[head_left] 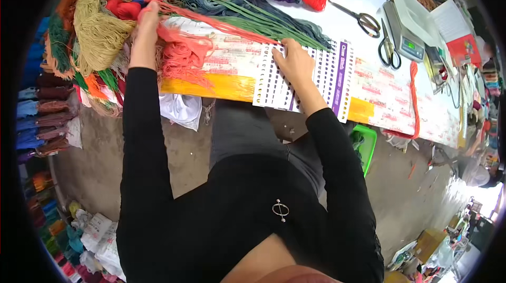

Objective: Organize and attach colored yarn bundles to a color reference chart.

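Coral-pink embroidery threads (221, 22) run taut across the table between my two hands. My left hand (146, 27), slightly blurred, is closed on their left part, beside a loose coral heap (184, 53). At the other end, my right hand (296, 64) pinches the threads against white cards (269, 80) with rows of punched holes along their edges and a purple band. The exact grip of its fingertips is partly hidden. Dark green and grey-green strands (253, 14) lie just beyond the coral ones.
Coloured yarn hanks crowd the far edge, with a beige hank (100, 30) at left. To the right are black scissors (363, 22), a second pair (389, 51), a digital scale (406, 32) and a red strand bundle (414, 98). A green basket (369, 146) sits below the table edge.
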`<state>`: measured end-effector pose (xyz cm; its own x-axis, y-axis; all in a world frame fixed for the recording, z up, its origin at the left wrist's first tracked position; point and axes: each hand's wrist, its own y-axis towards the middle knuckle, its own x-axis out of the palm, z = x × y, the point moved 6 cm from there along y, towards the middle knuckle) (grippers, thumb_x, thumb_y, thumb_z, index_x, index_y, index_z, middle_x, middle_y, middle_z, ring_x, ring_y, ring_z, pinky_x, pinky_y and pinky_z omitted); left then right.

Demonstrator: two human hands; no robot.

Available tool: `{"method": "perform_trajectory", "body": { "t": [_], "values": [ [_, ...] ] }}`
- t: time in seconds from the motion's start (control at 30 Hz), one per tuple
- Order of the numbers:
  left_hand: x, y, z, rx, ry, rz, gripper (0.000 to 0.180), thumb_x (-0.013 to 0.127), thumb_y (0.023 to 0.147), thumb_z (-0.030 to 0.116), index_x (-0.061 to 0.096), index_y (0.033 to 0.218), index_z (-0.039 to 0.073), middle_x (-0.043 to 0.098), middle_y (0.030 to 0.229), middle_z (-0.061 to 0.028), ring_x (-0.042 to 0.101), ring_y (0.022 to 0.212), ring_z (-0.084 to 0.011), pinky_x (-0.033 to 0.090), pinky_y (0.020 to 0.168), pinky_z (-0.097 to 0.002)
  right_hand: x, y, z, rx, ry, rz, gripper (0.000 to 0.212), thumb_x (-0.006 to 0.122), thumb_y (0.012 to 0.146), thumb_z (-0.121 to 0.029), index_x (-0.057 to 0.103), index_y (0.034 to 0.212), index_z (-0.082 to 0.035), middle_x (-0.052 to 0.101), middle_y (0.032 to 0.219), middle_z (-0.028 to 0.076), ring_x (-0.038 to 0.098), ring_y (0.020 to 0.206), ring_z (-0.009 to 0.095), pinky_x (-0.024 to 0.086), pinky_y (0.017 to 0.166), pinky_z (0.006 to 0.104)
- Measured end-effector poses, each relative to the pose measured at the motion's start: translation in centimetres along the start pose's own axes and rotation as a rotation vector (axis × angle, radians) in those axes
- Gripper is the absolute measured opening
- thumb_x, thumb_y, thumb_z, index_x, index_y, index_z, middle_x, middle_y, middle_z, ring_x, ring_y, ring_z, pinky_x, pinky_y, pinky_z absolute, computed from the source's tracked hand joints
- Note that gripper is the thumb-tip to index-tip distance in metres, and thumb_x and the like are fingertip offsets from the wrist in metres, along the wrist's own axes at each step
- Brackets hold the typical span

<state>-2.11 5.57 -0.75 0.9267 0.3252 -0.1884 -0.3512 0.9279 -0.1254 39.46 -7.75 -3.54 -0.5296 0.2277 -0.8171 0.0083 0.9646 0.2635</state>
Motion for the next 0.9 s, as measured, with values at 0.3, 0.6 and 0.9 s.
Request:
{"method": "perform_trajectory", "body": {
  "t": [0.3, 0.6, 0.9],
  "values": [
    [19.7, -23.3, 4.1, -0.186, -0.515, -0.912, 0.048, 0.032, 0.097, 0.037, 0.047, 0.124, 0.0, 0.053, 0.117, -0.0086, 0.05, 0.106, -0.0144, 0.038, 0.093, -0.0306, -3.1, -1.1, -5.6, -0.03, 0.78, -0.089, 0.017, 0.059, 0.087, -0.015, 0.062, 0.097, -0.001, 0.058, 0.076, -0.001, 0.05, 0.066, 0.006, 0.041, 0.057, 0.0197],
    [21.4, -25.2, 5.8, -0.351, -0.844, -1.071, 0.049, 0.026, 0.098, 0.034, 0.043, 0.124, -0.002, 0.053, 0.118, -0.0123, 0.052, 0.109, -0.0199, 0.039, 0.095, -0.0333, -5.3, -2.0, -6.5, 0.141, 1.135, -0.107, 0.016, 0.055, 0.089, -0.014, 0.057, 0.089, 0.001, 0.055, 0.073, 0.0, 0.048, 0.061, 0.006, 0.039, 0.056, 0.0191],
    [20.4, -25.6, 6.9, -0.376, -0.923, -1.108, 0.052, 0.028, 0.097, 0.037, 0.044, 0.123, -0.004, 0.053, 0.112, -0.012, 0.054, 0.095, -0.0176, 0.048, 0.071, -0.0318, -6.3, -2.9, -7.0, 0.232, 1.344, -0.177, 0.019, 0.049, 0.093, -0.019, 0.055, 0.09, -0.002, 0.058, 0.077, 0.003, 0.05, 0.061, 0.006, 0.036, 0.057, 0.018]
  ]
}}
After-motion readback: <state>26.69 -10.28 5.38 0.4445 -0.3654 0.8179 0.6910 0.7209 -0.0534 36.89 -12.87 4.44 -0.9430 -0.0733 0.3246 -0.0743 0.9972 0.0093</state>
